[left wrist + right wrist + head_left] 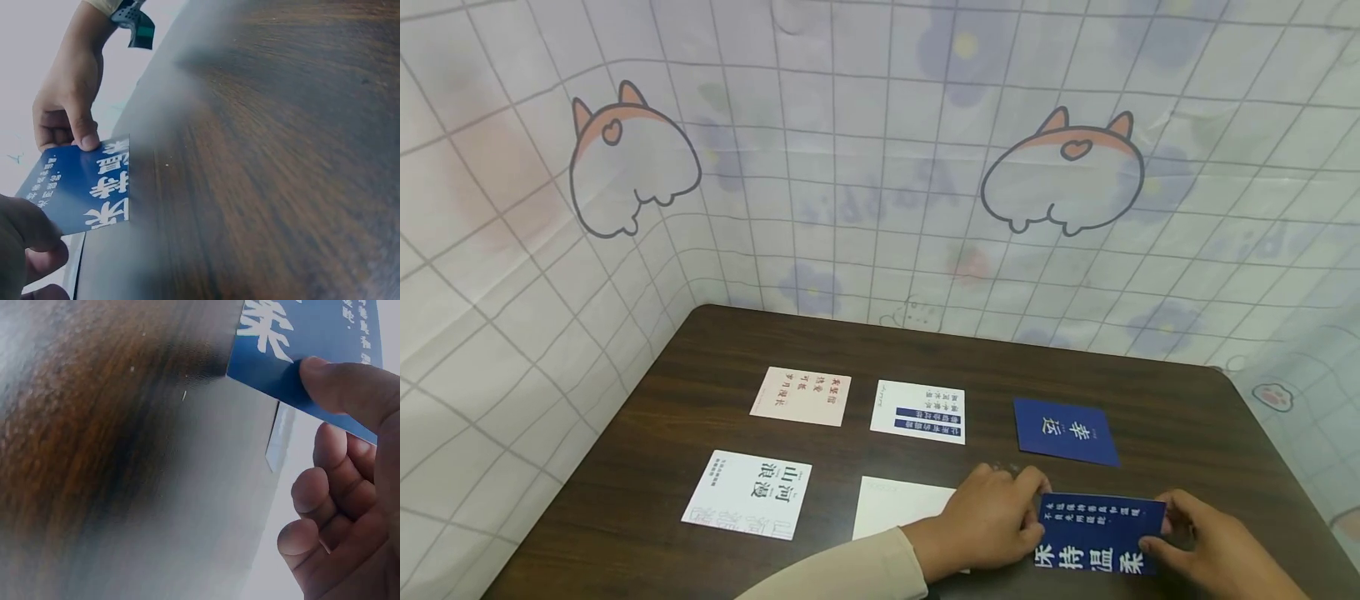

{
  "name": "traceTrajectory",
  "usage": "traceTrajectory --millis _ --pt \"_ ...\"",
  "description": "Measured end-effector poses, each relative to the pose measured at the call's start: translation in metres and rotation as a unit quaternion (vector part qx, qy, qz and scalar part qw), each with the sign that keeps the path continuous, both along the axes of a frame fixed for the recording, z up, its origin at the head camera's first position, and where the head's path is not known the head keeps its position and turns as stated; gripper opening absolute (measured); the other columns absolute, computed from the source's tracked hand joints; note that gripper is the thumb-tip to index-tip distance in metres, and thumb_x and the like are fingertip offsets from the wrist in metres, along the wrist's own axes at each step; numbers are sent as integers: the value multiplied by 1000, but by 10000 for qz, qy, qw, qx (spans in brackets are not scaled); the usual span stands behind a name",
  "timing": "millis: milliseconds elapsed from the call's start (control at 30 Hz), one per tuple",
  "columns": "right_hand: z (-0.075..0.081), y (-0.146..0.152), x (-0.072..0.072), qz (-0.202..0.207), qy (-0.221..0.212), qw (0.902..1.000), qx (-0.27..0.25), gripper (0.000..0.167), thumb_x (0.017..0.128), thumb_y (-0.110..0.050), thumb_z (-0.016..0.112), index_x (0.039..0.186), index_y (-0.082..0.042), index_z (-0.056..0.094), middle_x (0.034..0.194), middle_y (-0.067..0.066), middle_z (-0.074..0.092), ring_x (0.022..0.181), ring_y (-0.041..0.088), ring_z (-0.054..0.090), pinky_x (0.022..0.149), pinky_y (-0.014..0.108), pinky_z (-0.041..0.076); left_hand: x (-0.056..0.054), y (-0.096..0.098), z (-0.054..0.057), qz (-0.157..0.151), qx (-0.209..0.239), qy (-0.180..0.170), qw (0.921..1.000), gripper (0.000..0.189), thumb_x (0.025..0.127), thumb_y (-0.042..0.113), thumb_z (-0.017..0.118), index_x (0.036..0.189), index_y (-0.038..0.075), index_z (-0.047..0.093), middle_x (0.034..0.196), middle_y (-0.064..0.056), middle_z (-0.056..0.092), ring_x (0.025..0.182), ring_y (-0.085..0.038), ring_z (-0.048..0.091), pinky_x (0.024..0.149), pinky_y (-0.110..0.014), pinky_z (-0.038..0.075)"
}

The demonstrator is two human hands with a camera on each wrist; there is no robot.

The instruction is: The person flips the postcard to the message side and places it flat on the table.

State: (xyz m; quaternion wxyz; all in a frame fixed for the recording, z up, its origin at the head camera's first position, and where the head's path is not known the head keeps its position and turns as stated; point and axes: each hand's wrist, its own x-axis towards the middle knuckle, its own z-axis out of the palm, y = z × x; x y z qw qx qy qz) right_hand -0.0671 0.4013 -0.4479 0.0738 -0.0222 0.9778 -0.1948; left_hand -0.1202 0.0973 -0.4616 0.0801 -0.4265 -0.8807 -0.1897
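Observation:
A dark blue card point(1097, 533) with white Chinese characters is held between both hands near the front right of the table. My left hand point(988, 517) pinches its left edge; in the left wrist view the thumb point(31, 222) overlaps the card's near corner. At the opposite edge, my right hand point(1217, 542) grips it, thumb point(331, 384) on the printed face and fingers behind. The left forearm and hand partly cover a cream-white card point(898, 504) lying on the table.
Other cards lie spread over the dark wooden table point(647, 467): a pinkish card with red writing point(801, 396), a white card with blue bars point(917, 411), a blue card with pale characters point(1066, 431), and a white card with green characters point(747, 494). A patterned curtain point(865, 250) surrounds the table.

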Motion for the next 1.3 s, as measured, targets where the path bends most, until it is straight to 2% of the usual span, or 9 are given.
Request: traceTrajectory --millis 200,400,600,700,767,867,933,1133,1300 --pt "2 0 1 -29 -122 9998 132 32 91 -31 79 91 -13 53 78 -1 48 70 16 49 62 33 41 -2 -1 4 -22 38 9 10000 16 96 30 68 110 23 64 68 22 45 61 7 38 65 -18 29" --pt "5 -4 2 -93 -40 9999 100 24 95 -32 75 103 -13 62 80 -3 57 69 15 51 60 30 42 -3 -4 3 -9 11 119 9999 11 100 34 64 104 25 64 68 21 47 62 6 38 64 -18 29" --pt "6 -3 5 -90 12 9999 61 20 97 -29 73 105 -13 64 82 -2 59 67 13 50 58 30 43 -4 -7 2 -39 127 1 9999 11 101 34 63 105 26 69 77 21 59 66 9 43 66 -15 31" --pt "4 0 7 0 229 9997 -61 18 94 -22 76 105 -13 65 82 -5 58 68 8 50 57 28 44 -5 -9 1 -68 220 27 9997 11 101 33 63 105 26 71 78 22 61 66 10 42 67 -14 31" --pt "1 1 8 124 556 9982 -176 18 90 -14 79 102 -16 66 83 -9 58 68 4 50 57 27 44 -5 -11 1 -86 298 95 9995 9 100 32 65 103 27 71 77 22 60 66 10 41 68 -14 32" --pt "-5 5 10 377 1118 9923 -369 30 81 1 82 99 -18 66 86 -17 59 70 -2 50 57 25 46 -6 -12 1 -132 423 178 9989 5 98 30 67 99 28 72 74 23 59 66 10 40 69 -14 32" --pt "-7 7 11 448 1315 9894 -420 37 77 8 80 99 -19 66 89 -19 60 70 -2 49 56 25 45 -6 -13 1 -142 480 198 9986 4 97 30 68 97 29 72 73 23 58 67 10 40 69 -14 32" --pt "-8 10 11 356 1134 9922 -373 43 77 17 71 103 -17 68 93 -14 62 72 -1 46 56 25 44 -7 -15 1 -143 510 49 9986 5 97 29 68 97 30 73 78 24 61 71 10 44 71 -15 34" --pt "-13 14 10 805 1472 9835 -680 40 81 14 74 99 -21 70 91 -22 61 73 -2 50 56 24 43 -7 -16 0 -143 546 15 9984 8 95 25 68 96 30 74 80 23 63 73 9 47 71 -17 34"
